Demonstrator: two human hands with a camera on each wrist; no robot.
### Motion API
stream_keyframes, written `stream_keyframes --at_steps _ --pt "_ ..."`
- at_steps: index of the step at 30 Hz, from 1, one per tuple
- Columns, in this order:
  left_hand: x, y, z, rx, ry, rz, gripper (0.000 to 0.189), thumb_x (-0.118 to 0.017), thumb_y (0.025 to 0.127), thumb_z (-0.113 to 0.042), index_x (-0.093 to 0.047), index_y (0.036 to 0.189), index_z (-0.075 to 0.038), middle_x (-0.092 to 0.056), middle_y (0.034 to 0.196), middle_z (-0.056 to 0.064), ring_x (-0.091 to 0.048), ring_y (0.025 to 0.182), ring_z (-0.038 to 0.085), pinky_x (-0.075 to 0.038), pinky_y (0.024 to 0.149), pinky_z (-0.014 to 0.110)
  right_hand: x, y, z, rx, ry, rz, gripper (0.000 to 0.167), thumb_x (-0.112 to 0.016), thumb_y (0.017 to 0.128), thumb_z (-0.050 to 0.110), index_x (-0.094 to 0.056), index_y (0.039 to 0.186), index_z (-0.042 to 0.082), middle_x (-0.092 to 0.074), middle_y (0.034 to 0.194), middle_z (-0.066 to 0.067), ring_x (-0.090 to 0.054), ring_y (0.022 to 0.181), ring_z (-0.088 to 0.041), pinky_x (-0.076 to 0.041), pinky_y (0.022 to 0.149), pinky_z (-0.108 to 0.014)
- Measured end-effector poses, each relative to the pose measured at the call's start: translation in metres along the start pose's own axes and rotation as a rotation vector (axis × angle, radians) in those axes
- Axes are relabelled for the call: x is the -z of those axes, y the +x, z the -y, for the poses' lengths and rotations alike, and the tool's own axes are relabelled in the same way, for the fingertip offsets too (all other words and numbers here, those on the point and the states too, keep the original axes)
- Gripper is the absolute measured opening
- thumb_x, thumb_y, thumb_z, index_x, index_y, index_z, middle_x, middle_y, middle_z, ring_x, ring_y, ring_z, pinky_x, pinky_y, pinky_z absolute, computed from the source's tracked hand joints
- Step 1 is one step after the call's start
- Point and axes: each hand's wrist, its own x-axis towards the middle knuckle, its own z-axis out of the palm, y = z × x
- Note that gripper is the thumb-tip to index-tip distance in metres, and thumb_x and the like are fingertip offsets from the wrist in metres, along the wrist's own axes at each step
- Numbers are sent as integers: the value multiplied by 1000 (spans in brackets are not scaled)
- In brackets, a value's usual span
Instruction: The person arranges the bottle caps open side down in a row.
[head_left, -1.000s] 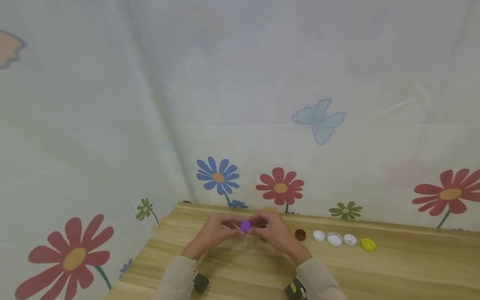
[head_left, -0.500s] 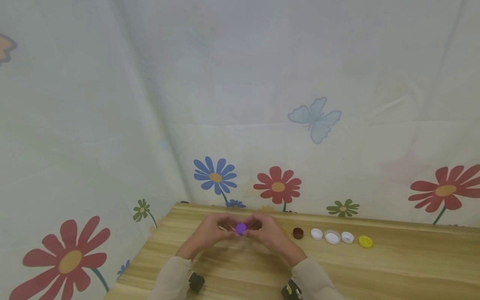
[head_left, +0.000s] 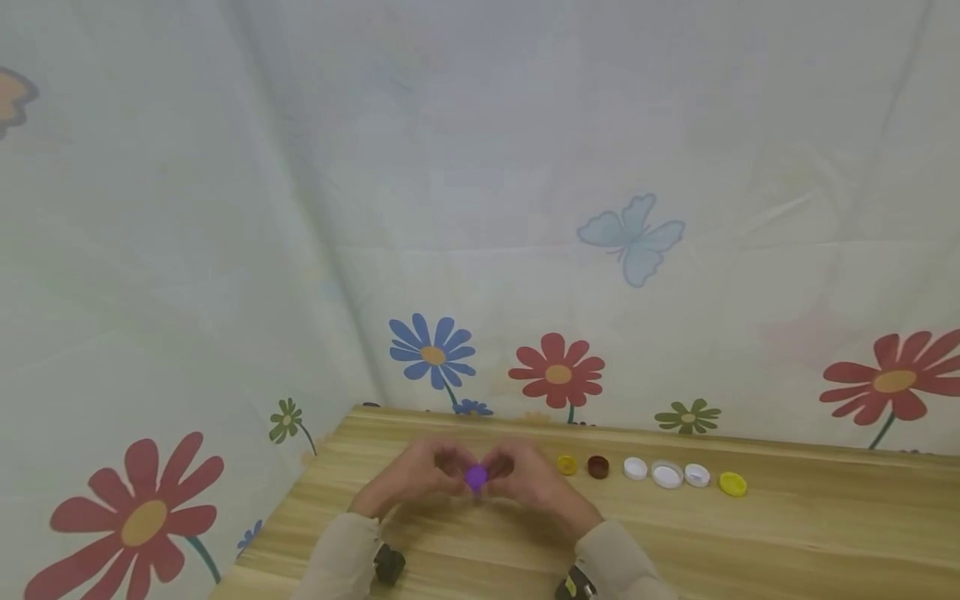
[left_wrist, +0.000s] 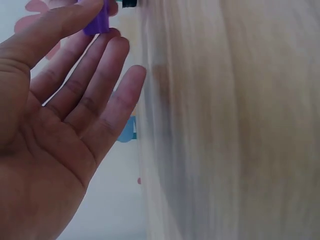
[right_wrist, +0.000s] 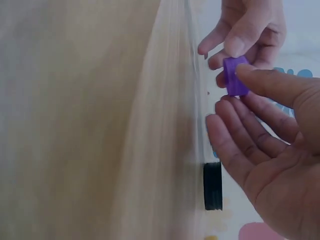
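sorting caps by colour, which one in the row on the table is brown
The brown cap, second from left, between a yellow cap and a white cap; the others are all yellow or white.

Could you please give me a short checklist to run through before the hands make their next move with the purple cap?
1. Left hand pinching the purple cap: ok, as the right wrist view shows.
2. Right hand on the cap too: ok, its thumb lies against it.
3. A hand free for something else: not ok, both are on the cap.
4. Cap off the table: ok, it is held above.
5. Right hand apart from the nearer yellow lid: ok, a gap shows in the head view.
6. Which way the cap's open end faces: cannot tell.
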Motion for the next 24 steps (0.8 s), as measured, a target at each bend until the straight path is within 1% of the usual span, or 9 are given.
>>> stream_keyframes --at_steps 5,11,18,24 --pt "0 -2 2 35 31 20 31 -86 84 -3 -79 112 -15 -78 103 -1 -71 94 21 -58 84 38 -5 -2 1 -37 17 5 20 -85 87 2 -75 104 4 -73 95 -2 -67 90 -18 -58 84 -38" --pt "1 -2 5 43 21 48 31 -85 84 0 -79 112 -13 -78 103 0 -73 94 21 -59 85 35 -9 -1 -1 -51 33 -6 19 -84 86 -1 -74 102 2 -72 92 -2 -66 86 -17 -58 81 -36" --pt "1 -4 6 80 34 55 32 -85 83 0 -79 111 -13 -78 99 -1 -72 92 19 -58 86 34 -15 -2 1 -72 23 -16 19 -84 85 0 -75 101 3 -70 90 -1 -65 85 -18 -57 81 -38" --pt "1 -6 4 75 36 55 31 -85 81 2 -79 110 -9 -77 97 2 -71 89 20 -57 82 34 -20 -2 0 -76 1 -35 18 -87 84 4 -75 98 4 -69 87 0 -64 83 -17 -56 79 -36"
